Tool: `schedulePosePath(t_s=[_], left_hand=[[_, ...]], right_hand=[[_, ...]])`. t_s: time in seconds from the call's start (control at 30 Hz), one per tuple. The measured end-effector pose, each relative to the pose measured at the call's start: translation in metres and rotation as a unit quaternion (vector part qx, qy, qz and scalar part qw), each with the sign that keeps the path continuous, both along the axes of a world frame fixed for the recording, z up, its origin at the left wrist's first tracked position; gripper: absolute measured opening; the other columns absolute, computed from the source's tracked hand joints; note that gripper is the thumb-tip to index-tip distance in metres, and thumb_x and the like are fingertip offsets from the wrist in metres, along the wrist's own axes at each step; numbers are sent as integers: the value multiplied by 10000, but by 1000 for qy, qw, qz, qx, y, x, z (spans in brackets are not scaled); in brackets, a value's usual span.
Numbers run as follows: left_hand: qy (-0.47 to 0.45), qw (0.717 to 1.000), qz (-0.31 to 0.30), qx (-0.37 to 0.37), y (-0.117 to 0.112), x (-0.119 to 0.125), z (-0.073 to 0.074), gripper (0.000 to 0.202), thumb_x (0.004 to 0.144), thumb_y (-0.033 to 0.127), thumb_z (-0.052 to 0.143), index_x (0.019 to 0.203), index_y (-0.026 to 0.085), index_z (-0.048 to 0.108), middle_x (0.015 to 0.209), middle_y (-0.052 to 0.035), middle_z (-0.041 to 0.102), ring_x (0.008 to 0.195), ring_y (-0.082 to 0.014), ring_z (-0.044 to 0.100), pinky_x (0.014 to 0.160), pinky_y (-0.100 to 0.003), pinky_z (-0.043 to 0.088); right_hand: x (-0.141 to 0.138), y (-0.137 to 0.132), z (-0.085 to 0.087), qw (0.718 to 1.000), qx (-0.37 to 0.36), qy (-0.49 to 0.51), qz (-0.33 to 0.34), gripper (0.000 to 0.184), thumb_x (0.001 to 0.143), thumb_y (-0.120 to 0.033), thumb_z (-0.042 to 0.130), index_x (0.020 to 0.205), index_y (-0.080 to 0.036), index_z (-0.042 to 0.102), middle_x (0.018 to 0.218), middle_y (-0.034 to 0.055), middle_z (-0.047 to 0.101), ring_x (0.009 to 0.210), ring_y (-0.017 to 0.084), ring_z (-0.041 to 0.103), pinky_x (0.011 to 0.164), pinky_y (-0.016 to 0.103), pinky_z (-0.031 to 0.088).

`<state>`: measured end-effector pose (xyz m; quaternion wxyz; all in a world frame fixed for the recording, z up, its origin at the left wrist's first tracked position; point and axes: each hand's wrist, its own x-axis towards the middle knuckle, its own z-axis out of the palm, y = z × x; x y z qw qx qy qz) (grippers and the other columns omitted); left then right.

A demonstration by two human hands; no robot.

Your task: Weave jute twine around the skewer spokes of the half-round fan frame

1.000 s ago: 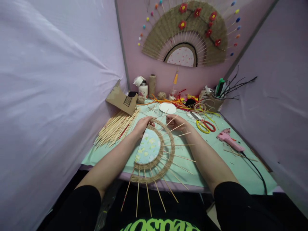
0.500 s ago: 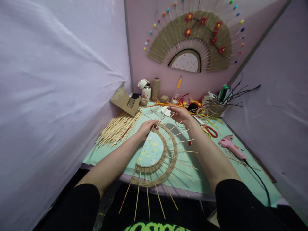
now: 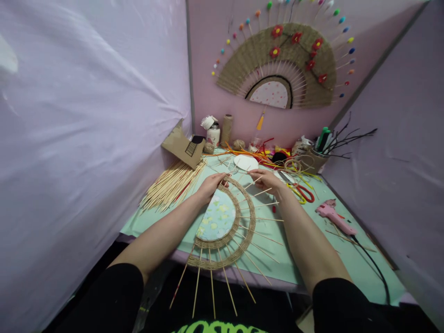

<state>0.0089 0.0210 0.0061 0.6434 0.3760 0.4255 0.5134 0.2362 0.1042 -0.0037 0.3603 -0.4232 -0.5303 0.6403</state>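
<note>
A half-round fan (image 3: pixel 247 231) of woven twine on thin bamboo sticks, with a pale blue floral centre, stands tilted over the table's front edge. My left hand (image 3: pixel 212 184) is closed on its upper end, thumb on top. Bare stick ends spread from its rim to the right and downward. Just right of that end, my right hand (image 3: pixel 266 179) has its fingers pinched together among the upper sticks. It seems to hold a thin strand of twine, which barely shows.
Loose bamboo sticks (image 3: pixel 169 187) lie left beside a cardboard piece (image 3: pixel 185 145). A white disc (image 3: pixel 246 162), scissors (image 3: pixel 303 193) and coloured strips sit behind my hands. A pink glue gun (image 3: pixel 336 217) with a cord lies right. A finished fan (image 3: pixel 301 60) hangs on the back wall.
My right hand has come down and slightly right, and its fingers have drawn together, uncovering the white disc. My left hand and the fan stay nearly in place. The view has shifted slightly.
</note>
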Motion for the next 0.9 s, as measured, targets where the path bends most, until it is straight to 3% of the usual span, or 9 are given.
schedulePosePath(t_s=[0.13,0.27,0.43,0.67,0.9], left_hand=[[-21,1000,0,19,0,-6,1,350,800,369,587,1049,132,650,553,-3,567,467,-94,520,484,-201,401],[-63,997,-34,-16,2,-13,3,388,828,418,531,1048,124,655,532,-8,549,456,-106,516,471,-210,398],[-79,992,-87,-44,9,-15,4,439,806,486,534,971,112,691,437,16,457,446,-118,507,478,-219,397],[0,998,-35,-45,11,-10,7,242,732,305,616,857,123,716,355,37,394,414,-105,473,439,-204,338],[-19,998,-53,-42,9,-15,9,242,723,274,601,869,123,720,380,32,427,435,-99,494,447,-198,356]], right_hand=[[1,-16,8,990,27,-91,103,347,563,-349,784,790,-116,663,490,-67,424,435,29,264,416,209,167],[0,-30,12,974,4,-117,192,331,583,-368,772,779,-120,673,539,-41,494,456,32,304,437,212,175],[-1,-32,1,982,-16,-94,164,333,580,-391,767,772,-139,661,490,-62,445,451,38,289,453,216,162],[-8,-40,3,976,-18,-100,190,328,553,-348,780,770,-129,669,519,-48,486,464,41,310,458,218,167],[-4,-36,-3,990,-11,-63,126,304,602,-364,752,754,-136,622,497,-68,414,460,44,309,459,214,186]])
